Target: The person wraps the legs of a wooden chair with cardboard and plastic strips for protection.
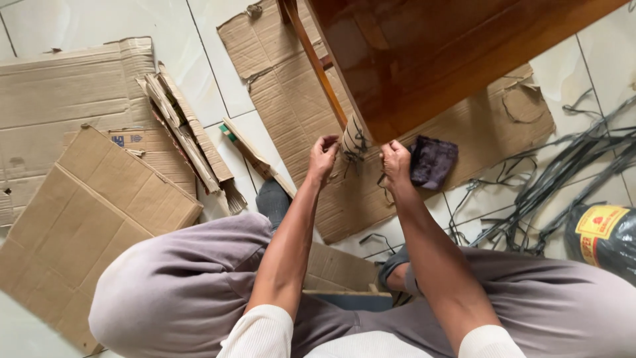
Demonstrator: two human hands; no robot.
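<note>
Both hands sit at the corner of the wooden table [424, 59], where a cardboard wrap [354, 138] covers its leg. The left hand [322, 156] pinches black cord [361, 142] beside the wrap, and the right hand [396, 162] clenches on cord too. A dark cloth [434, 161] lies just right of the right hand, on flattened cardboard [285, 99]

A home floor: white tiles [212, 86], polished wooden table [424, 59], cardboard sheets [86, 219].

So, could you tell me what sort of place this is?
Probably a home or small workshop floor: white tiles, flattened cardboard, a varnished wooden table and loose black straps.
</note>
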